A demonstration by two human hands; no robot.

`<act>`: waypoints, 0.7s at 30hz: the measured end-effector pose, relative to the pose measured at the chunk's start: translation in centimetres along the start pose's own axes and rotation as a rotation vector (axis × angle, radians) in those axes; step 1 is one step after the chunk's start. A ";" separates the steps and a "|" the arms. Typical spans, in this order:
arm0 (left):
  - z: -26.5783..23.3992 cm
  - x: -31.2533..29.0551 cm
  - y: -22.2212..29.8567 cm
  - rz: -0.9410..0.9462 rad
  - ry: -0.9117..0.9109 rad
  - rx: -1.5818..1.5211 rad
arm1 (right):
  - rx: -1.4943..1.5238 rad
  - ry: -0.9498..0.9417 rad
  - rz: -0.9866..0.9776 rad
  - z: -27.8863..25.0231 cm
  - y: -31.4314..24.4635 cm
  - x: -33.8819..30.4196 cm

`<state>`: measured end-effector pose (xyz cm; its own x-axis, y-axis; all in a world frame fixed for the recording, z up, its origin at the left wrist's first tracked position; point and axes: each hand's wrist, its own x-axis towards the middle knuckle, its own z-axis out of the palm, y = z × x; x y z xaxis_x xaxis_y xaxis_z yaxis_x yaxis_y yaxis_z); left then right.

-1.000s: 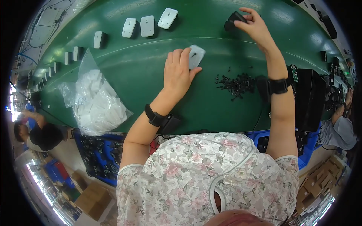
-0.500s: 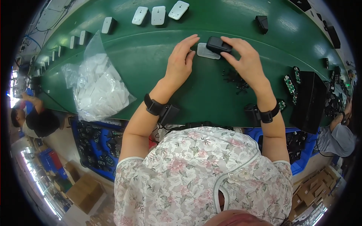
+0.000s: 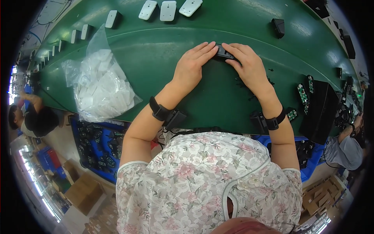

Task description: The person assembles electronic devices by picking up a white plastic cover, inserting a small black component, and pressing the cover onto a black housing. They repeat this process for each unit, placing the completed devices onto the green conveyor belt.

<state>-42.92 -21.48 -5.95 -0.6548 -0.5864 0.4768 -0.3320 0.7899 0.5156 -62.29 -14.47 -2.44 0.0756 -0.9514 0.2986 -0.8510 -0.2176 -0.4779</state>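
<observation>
Between my two hands a small black plastic case [image 3: 223, 53] rests on the green table. My left hand [image 3: 190, 67] presses its closed fingertips against the case's left end. From the other side, my right hand [image 3: 249, 65] grips it with the fingers over the far edge and the thumb at the near edge. The translucent white cover is hidden now; whether it lies under the case I cannot tell. Small black pieces [image 3: 240, 82] lie beside my right wrist, partly covered by it.
A clear bag of white plates [image 3: 103, 87] lies at left. White-topped black units [image 3: 168, 11] line the far side, with a black unit [image 3: 278, 28] far right. Circuit boards [image 3: 302, 94] sit beside a black box [image 3: 320, 113]. Blue bins [image 3: 105, 146] stand below the table edge.
My left hand has moved right onto the black case. My right hand has lowered the case over the white cover's place, and the cover no longer shows.
</observation>
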 end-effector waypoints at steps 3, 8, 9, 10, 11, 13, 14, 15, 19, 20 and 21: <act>0.0 -0.2 0.3 0.027 -0.020 0.078 | -0.010 0.004 -0.023 0.0 0.2 -0.1; -0.4 0.1 0.5 0.101 -0.066 0.187 | -0.020 0.024 0.012 0.2 -0.1 -0.3; -0.4 0.2 0.7 0.111 -0.054 0.190 | -0.026 0.026 0.024 -0.1 0.1 0.0; -0.2 0.5 0.9 0.126 -0.040 0.192 | 0.062 -0.041 0.046 -0.7 0.5 0.7; 0.3 1.0 1.1 0.143 -0.041 0.178 | 0.148 -0.105 0.070 -1.2 1.2 1.3; 1.2 1.9 1.0 0.164 0.033 0.274 | 0.145 -0.101 0.043 -1.2 2.8 2.4; 1.4 2.3 0.9 0.182 0.035 0.266 | 0.290 -0.170 0.097 -1.5 3.2 2.8; 1.4 2.7 0.7 0.175 0.031 0.250 | 0.435 -0.235 0.149 -2.0 3.4 3.2; 1.8 5.2 -1.0 -0.071 0.024 0.054 | 0.428 0.102 0.306 -6.0 4.9 2.5; 2.0 6.0 -1.5 -0.212 0.044 -0.022 | 0.368 0.201 0.322 -6.9 5.7 1.4; 2.4 7.0 -2.3 -0.291 0.076 -0.096 | 0.341 0.223 0.329 -7.5 6.3 0.4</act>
<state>-48.33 -26.98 -5.54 -0.4878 -0.8002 0.3490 -0.4306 0.5683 0.7012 -71.53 -14.62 0.87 -0.3118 -0.9198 0.2382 -0.5908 -0.0087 -0.8068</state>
